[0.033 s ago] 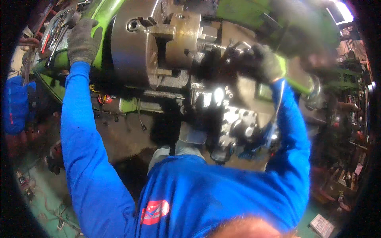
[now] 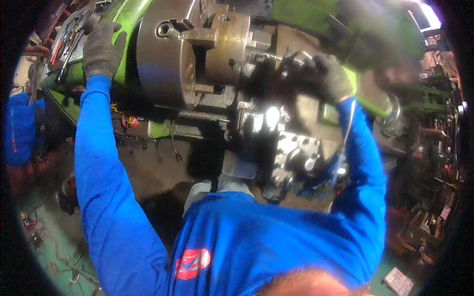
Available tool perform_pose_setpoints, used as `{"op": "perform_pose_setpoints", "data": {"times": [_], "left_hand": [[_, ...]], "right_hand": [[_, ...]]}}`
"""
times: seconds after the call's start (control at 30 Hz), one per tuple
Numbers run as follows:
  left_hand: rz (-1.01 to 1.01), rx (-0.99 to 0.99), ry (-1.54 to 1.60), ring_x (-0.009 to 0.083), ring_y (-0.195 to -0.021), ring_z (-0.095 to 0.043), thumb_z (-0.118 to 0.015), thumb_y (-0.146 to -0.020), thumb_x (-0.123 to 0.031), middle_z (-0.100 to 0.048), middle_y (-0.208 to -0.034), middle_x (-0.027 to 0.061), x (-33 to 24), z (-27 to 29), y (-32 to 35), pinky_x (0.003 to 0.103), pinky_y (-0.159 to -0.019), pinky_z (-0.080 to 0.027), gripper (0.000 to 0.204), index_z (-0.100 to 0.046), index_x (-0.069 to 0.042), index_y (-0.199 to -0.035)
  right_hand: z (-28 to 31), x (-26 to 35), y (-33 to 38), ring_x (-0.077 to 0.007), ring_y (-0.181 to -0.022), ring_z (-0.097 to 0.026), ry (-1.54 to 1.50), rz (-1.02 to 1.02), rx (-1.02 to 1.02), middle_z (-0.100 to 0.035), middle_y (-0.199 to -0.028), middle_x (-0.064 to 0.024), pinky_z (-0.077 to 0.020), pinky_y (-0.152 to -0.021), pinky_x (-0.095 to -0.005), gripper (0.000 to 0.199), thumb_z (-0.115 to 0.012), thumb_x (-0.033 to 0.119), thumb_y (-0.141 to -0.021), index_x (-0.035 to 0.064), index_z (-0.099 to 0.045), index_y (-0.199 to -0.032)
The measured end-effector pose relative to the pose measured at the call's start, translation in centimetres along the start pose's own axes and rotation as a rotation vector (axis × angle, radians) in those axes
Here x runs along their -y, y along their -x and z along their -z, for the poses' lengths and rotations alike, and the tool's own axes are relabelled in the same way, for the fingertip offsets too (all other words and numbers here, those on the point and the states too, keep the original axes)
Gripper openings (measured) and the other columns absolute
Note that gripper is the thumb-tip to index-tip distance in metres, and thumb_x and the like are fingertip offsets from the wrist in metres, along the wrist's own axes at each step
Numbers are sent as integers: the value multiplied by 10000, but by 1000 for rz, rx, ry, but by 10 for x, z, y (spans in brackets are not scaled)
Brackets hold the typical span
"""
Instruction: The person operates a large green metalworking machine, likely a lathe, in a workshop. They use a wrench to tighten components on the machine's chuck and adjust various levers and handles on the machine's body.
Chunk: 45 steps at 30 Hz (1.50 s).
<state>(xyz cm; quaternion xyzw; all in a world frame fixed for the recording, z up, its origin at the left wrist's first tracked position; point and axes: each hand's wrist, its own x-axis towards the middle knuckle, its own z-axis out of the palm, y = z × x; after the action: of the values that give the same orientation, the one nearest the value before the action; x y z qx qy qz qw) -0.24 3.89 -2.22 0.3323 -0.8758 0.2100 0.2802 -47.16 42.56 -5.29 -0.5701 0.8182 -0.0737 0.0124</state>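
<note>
My left hand point(image 2: 103, 52), in a grey work glove, lies on the green headstock point(image 2: 129, 12) of a lathe, thumb apart from the fingers, holding nothing. To its right is the big steel chuck point(image 2: 160, 64), whose jaws hold a round, brownish metal workpiece point(image 2: 228, 47). My right hand point(image 2: 335, 79), also gloved, is beyond the workpiece at the right, beside a dark machine part and a shiny curved metal piece point(image 2: 300, 59). Shadow hides its fingers, so I cannot tell what they grip. The bright tool post point(image 2: 298, 150) sits nearer my body.
Wrenches and other hand tools point(image 2: 69, 47) lie by my left hand. A ridged leadscrew point(image 2: 202, 116) runs below the chuck. A blue cloth point(image 2: 19, 130) hangs at the far left. Crowded shelves point(image 2: 439, 172) stand at the right. A smear blurs the upper right.
</note>
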Motion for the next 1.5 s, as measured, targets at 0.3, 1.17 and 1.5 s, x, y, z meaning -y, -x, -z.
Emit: {"op": "perform_pose_setpoints", "data": {"times": [0.3, 1.17, 1.5], "left_hand": [[-30, -56, 50, 349, -1142, -624, -691, -944, -342, -655, -1230, 108, 20, -18, 8, 471, -1000, -495, 286, -663, -145, -1149], [96, -87, 132, 437, -1050, -587, -707, -808, -197, -632, -1045, 198, -26, 31, 1, 515, -903, -469, 276, -618, -81, -1042], [142, -111, 137, 437, -988, -599, -689, -799, -151, -632, -981, 219, -31, 23, -1, 522, -874, -471, 202, -622, -63, -968]], "right_hand": [[-2, 4, -1, -409, -953, -647, -8, 36, -102, -642, -1048, -175, -532, -822, -488, 362, -815, 291, -811, 102, -661, -1078], [-23, 29, 6, -391, -1035, -660, 294, 33, -189, -723, -939, -154, -519, -834, -521, 197, -676, 303, -917, 149, -665, -1039], [-27, 11, 9, -413, -1005, -669, 359, -104, -107, -664, -1014, -183, -533, -801, -541, 159, -625, 242, -915, 105, -682, -972]]}}
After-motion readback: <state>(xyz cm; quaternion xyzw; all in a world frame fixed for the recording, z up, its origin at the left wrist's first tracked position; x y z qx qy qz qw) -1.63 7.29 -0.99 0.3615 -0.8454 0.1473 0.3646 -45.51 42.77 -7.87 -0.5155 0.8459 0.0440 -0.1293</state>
